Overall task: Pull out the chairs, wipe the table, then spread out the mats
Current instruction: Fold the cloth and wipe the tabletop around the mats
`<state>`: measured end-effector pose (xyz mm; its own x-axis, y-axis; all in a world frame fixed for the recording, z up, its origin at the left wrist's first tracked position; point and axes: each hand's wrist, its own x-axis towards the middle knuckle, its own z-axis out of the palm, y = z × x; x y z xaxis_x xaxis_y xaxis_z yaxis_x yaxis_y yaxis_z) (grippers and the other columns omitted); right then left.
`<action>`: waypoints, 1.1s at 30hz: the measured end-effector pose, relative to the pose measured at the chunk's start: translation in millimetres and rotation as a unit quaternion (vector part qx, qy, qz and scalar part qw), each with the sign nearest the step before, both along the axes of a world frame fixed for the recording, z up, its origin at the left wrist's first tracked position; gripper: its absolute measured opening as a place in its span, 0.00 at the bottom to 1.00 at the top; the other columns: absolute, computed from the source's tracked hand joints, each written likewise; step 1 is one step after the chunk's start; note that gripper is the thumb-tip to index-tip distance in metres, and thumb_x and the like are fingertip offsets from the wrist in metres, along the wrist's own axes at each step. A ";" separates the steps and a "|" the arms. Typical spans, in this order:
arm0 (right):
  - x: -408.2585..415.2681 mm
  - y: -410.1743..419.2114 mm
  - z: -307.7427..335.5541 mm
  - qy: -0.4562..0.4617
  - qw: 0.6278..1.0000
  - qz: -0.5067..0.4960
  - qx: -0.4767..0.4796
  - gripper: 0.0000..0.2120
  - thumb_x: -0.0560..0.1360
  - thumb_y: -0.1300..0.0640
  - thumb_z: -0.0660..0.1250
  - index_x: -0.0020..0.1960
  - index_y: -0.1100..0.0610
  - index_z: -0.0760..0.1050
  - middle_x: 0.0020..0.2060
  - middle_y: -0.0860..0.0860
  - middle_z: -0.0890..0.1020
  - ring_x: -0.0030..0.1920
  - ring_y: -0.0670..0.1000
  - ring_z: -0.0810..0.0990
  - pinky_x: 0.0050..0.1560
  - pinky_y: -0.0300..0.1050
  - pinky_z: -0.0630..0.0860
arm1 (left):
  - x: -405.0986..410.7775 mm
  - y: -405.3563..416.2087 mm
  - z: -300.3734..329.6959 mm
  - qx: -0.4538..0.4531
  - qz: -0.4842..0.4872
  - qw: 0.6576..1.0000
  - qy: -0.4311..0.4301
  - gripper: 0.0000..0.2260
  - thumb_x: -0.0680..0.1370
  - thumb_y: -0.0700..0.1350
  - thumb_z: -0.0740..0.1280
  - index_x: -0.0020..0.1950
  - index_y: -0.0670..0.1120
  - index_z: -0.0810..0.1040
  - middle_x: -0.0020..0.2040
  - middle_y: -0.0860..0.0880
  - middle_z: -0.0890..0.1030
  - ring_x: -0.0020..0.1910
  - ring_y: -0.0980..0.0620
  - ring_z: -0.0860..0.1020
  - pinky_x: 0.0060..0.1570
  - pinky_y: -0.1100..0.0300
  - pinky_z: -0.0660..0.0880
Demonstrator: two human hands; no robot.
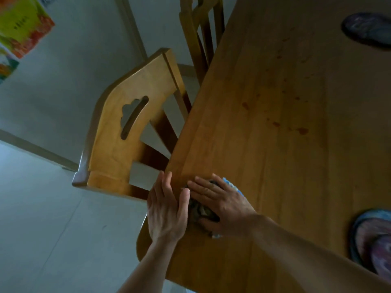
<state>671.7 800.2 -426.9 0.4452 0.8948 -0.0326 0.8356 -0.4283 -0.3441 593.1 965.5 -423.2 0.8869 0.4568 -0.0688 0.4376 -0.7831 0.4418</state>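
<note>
Head view: crumpled cloth, dark with a pale blue edge, on the near left part of the wooden table, close to its left edge. Pinned flat under the right hand, fingers straight and spread. Left hand just beside, flat along the table edge, fingers straight, thumb touching the cloth. Reddish spots farther along the planks. Near chair tucked at the left side, carved back; far chair beyond. Round swirled mats at right.
</note>
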 end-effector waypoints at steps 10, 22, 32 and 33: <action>75.3 -61.1 -3.6 -0.039 0.927 -0.374 -0.003 0.27 0.81 0.47 0.50 0.78 0.55 0.59 0.79 0.51 0.55 0.79 0.51 0.48 0.77 0.50 0.40 | 2.3 -2.0 3.0 0.005 -0.004 1.000 0.005 0.38 0.75 0.70 0.36 0.77 0.50 0.56 0.78 0.45 0.57 0.76 0.46 0.59 0.74 0.51 0.54; -103.3 -9.9 9.1 0.067 0.990 -0.120 0.026 0.32 0.75 0.48 0.60 0.78 0.48 0.59 0.77 0.43 0.58 0.78 0.42 0.49 0.78 0.48 0.43 | 1.9 -0.4 -0.6 0.016 -0.003 1.000 -0.001 0.41 0.74 0.72 0.34 0.75 0.49 0.61 0.77 0.43 0.60 0.74 0.44 0.63 0.72 0.48 0.60; -124.8 -41.0 41.8 0.084 0.825 -0.528 0.183 0.27 0.78 0.62 0.66 0.74 0.52 0.65 0.73 0.43 0.64 0.71 0.42 0.61 0.69 0.44 0.66 | -25.9 46.5 -0.8 -0.196 -0.072 0.977 -0.033 0.38 0.72 0.72 0.41 0.78 0.54 0.57 0.79 0.51 0.58 0.75 0.49 0.62 0.67 0.50 0.63; -135.3 -46.6 34.0 0.047 0.818 -0.553 0.151 0.25 0.77 0.63 0.67 0.73 0.55 0.67 0.73 0.47 0.66 0.72 0.47 0.62 0.69 0.51 0.69 | -37.4 53.3 -3.3 -0.207 -0.072 0.975 -0.020 0.38 0.72 0.72 0.41 0.78 0.55 0.55 0.79 0.52 0.59 0.74 0.49 0.64 0.66 0.50 0.64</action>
